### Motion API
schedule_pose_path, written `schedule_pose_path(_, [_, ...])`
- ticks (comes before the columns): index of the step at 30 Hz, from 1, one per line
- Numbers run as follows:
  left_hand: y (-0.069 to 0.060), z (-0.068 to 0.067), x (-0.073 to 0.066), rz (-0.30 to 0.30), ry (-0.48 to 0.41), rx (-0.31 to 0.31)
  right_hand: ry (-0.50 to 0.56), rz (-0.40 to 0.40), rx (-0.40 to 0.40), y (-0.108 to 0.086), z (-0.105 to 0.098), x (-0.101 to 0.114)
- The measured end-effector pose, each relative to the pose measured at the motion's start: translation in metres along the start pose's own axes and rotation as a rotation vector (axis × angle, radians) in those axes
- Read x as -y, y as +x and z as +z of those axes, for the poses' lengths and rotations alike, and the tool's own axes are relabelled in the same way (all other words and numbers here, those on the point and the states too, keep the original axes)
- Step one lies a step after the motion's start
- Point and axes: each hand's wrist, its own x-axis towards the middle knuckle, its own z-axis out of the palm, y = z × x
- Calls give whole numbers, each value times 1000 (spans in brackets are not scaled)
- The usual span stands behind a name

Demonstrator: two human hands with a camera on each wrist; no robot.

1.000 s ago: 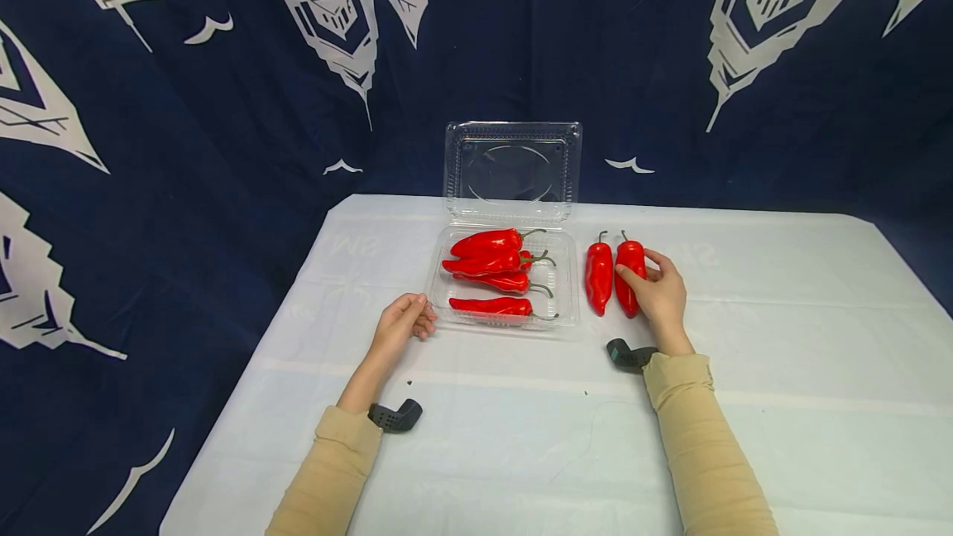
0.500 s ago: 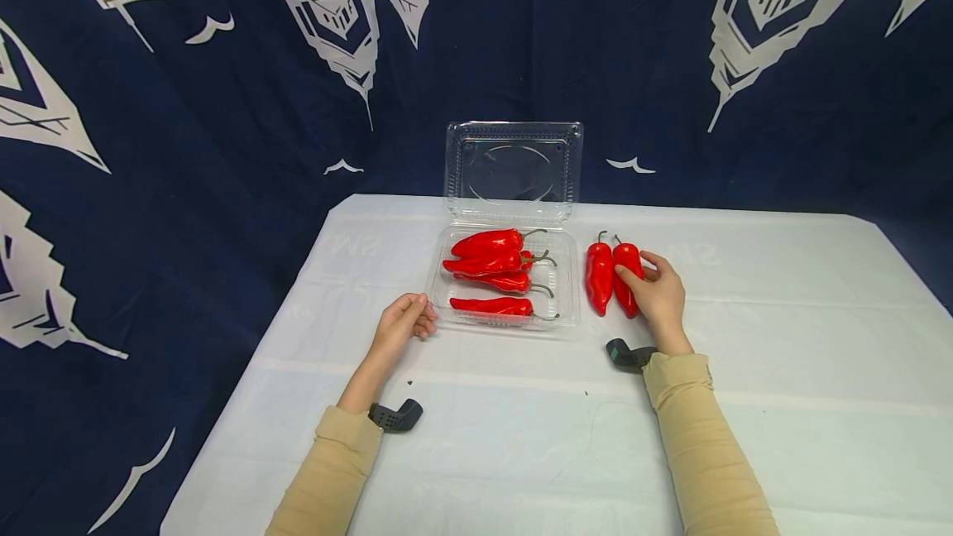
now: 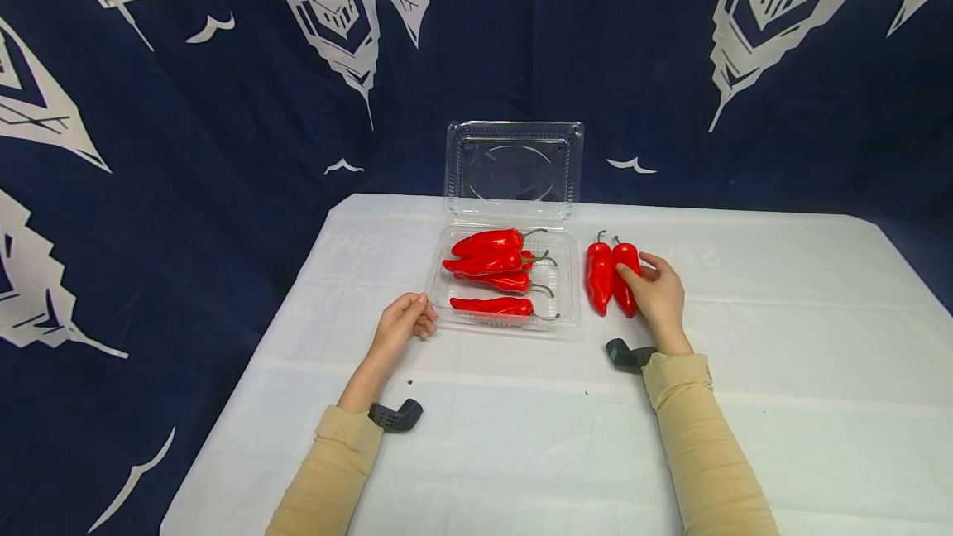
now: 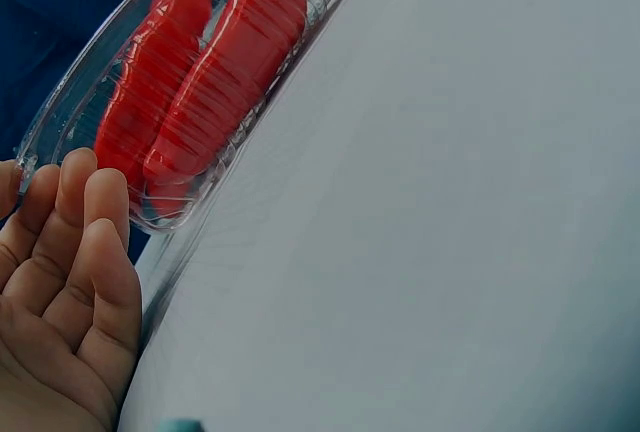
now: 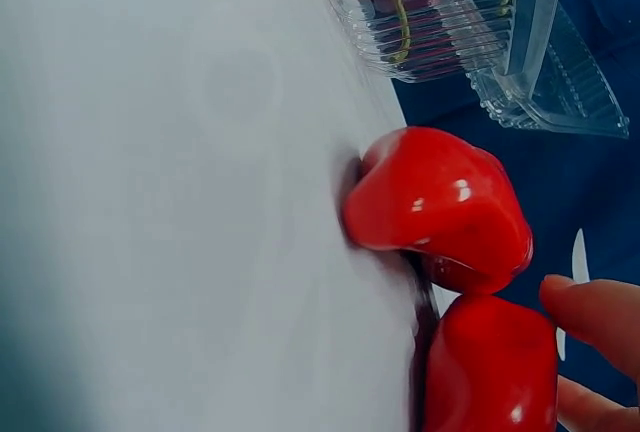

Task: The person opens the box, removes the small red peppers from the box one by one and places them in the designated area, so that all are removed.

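A clear plastic clamshell container (image 3: 439, 304) lies with its lid (image 3: 514, 176) raised at the back; several red peppers (image 3: 491, 304) with green stems lie in its base. At the base's front left corner my left hand (image 3: 402, 325) pinches the rim between thumb and fingers, as the left wrist view shows. Right of the container two red peppers lie side by side, stems away from me. My right hand (image 3: 658, 292) holds the outer red pepper (image 3: 624, 284), thumb over it and fingers on its right. The inner red pepper (image 3: 598, 279) touches it.
A white cloth (image 3: 506, 437) covers the table. Dark blue fabric (image 3: 596, 64) with white building prints hangs behind and to the left. Black wrist cameras (image 3: 397, 416) sit on both wrists. Tiny dark specks lie on the cloth in front.
My right hand has shifted the outer red pepper slightly left, closing the gap to the inner one. My left hand and the container have stayed put.
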Motion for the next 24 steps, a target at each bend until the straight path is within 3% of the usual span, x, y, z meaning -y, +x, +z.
schedule_pose_path(9, [0,0,1,1,-10,7,13,22,-22,0,-1,2])
schedule_pose_path(14, [0,0,0,-9,-9,0,34,1,-86,0,-3,5])
schedule_pose_path(24, [0,0,-1,-17,-7,-4,63,-48,-128,-6,-8,18])
